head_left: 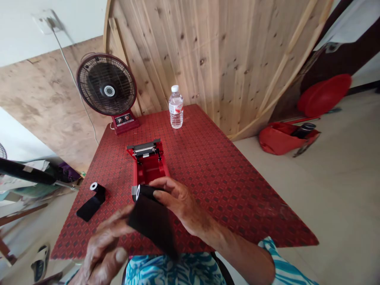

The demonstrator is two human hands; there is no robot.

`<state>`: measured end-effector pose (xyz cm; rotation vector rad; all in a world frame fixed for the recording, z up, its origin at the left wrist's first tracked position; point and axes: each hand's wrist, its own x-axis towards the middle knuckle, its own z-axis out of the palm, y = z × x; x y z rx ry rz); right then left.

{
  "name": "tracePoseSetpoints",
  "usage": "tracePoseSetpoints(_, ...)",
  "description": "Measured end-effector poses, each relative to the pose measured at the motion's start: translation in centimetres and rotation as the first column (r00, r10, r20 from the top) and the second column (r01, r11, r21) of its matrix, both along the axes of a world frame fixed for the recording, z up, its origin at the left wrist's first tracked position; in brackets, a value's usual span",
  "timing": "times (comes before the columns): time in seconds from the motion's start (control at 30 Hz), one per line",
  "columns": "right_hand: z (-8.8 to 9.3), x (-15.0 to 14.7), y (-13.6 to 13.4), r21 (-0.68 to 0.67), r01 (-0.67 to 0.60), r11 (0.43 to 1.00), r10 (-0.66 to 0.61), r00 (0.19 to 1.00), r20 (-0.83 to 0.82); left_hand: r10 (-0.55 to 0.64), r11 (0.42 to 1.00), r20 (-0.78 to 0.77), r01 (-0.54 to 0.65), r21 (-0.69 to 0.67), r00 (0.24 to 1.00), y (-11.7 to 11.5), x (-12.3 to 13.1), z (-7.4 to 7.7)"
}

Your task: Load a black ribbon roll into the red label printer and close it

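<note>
Hands (184,204) hold roll (151,191), left (103,243) perhaps.

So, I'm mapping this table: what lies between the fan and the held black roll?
In the head view, the open red device stands between the fan and the black roll in the right hand.

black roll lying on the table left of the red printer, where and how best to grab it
Probably by the round body of the black roll, thumb and fingers across it, from above with the left hand. It lies on its side, white end facing left, and its loose tail spreads toward you; pulling that might unwind it.
</note>
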<state>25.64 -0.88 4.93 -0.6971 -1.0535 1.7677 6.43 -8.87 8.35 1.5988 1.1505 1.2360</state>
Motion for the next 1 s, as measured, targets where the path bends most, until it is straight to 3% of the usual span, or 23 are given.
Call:
tracePoseSetpoints(0.07, -0.3, -0.3, -0.2, -0.166, -0.07, 0.984, 0.049, 0.991, -0.127, 0.138, 0.978, -0.051, -0.129, 0.161, 0.989, 0.6, 0.5, 0.2)
tracePoseSetpoints(0.13, -0.6, -0.5, -0.6, -0.281, -0.143, 0.949, 0.074, 0.967, -0.244, 0.223, 0.955, -0.104, -0.196, 0.221, 0.969, 1.6, 0.6, 0.2)
tracePoseSetpoints(0.17, -0.7, -0.7, -0.9, -0.315, -0.169, 0.934, 0.075, 0.954, -0.29, 0.209, 0.962, -0.158, -0.173, 0.212, 0.965, 2.2, 0.5, 0.0)
tracePoseSetpoints(0.27, -0.8, -1.1, -1.9, -0.379, -0.222, 0.899, 0.064, 0.92, -0.386, -0.027, 0.994, -0.261, 0.053, 0.093, 0.965, 3.5, 0.2, -1.0)
tracePoseSetpoints(0.33, -0.6, -1.3, -2.5, -0.409, -0.233, 0.883, 0.049, 0.91, -0.413, -0.115, 0.99, -0.206, 0.129, 0.055, 0.972, 3.9, 0.2, -1.7)
tracePoseSetpoints(0.4, -0.5, -1.5, -3.0, -0.414, -0.225, 0.882, 0.041, 0.912, -0.408, -0.113, 0.993, -0.093, 0.114, 0.002, 0.989, 3.9, 0.6, -2.1)
tracePoseSetpoints(0.53, -0.4, -1.1, -3.6, -0.31, -0.232, 0.922, 0.135, 0.943, -0.303, -0.037, 0.982, 0.179, 0.069, -0.175, 0.983, 3.9, 1.1, -2.1)
tracePoseSetpoints(0.63, -0.5, 0.0, -3.2, -0.136, -0.237, 0.962, 0.218, 0.966, -0.141, 0.052, 0.983, 0.319, 0.007, -0.182, 0.946, 4.4, -0.3, -2.0)
tracePoseSetpoints(0.7, -0.7, 1.0, -2.1, -0.027, -0.158, 0.987, 0.157, 0.987, -0.037, 0.104, 0.986, 0.325, -0.055, -0.157, 0.94, 4.8, -2.0, -1.7)
tracePoseSetpoints(0.83, -2.0, 3.1, 1.6, 0.115, 0.092, 0.989, -0.102, 0.992, 0.081, 0.063, 0.996, 0.171, -0.051, -0.074, 0.983, 5.5, -4.3, 0.3)
tracePoseSetpoints(0.9, -2.9, 3.9, 3.6, 0.177, 0.186, 0.966, -0.213, 0.966, 0.148, -0.013, 0.999, -0.007, 0.012, -0.043, 1.0, 6.2, -4.2, 1.8)
tracePoseSetpoints(1.0, -4.4, 4.7, 5.4, 0.255, 0.275, 0.927, -0.335, 0.913, 0.232, -0.065, 0.998, -0.293, 0.062, -0.02, 0.954, 8.2, -3.0, 3.3)
